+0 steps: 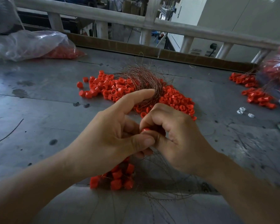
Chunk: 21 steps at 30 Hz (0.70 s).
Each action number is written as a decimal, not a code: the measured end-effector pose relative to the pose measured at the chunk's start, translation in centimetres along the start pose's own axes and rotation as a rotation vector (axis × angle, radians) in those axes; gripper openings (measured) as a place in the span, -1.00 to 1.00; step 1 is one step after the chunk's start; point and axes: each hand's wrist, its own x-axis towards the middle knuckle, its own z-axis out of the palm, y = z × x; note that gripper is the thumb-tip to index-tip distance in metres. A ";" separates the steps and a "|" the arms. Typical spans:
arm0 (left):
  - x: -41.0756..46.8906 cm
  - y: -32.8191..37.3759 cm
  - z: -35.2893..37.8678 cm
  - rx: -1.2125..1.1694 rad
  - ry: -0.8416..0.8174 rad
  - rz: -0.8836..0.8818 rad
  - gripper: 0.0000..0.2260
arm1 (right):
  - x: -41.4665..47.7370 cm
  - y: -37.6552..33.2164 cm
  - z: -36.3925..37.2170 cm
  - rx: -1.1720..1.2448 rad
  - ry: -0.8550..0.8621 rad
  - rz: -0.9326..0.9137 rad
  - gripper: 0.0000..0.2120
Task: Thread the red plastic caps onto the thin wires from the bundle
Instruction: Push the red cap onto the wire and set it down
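The left hand [110, 136] grips the wire bundle [145, 80], apparently to steady its strands, while the right hand [176, 136] pinches a red cap [146, 129] close for threading.

Over my feed I can read no writing, label, brand or number. None shows on the red caps [113, 88], the clear plastic bag [31, 44], the grey table [39, 110] or the cardboard strip [120, 45] along its far edge. The background is too blurred to tell.
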 end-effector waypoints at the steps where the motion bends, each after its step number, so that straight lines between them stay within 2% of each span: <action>1: 0.0 0.0 0.0 0.001 0.001 -0.002 -0.41 | 0.0 0.0 -0.1 0.003 -0.004 0.003 -0.91; 5: 0.3 0.4 0.2 -0.062 0.018 -0.006 -0.38 | 0.1 0.1 -0.3 0.061 -0.004 0.044 -0.88; 12: 0.4 0.8 -0.3 -0.158 0.020 -0.086 -0.47 | 0.2 0.1 -0.1 0.118 0.074 0.079 -0.86; 18: 0.7 0.7 -0.9 -0.259 0.038 -0.077 -0.57 | 0.3 0.3 -0.6 0.182 0.076 0.120 -0.64; 21: 0.8 0.9 -1.5 -0.347 0.059 -0.046 -0.54 | 0.3 0.5 -0.6 0.286 0.035 0.169 -0.74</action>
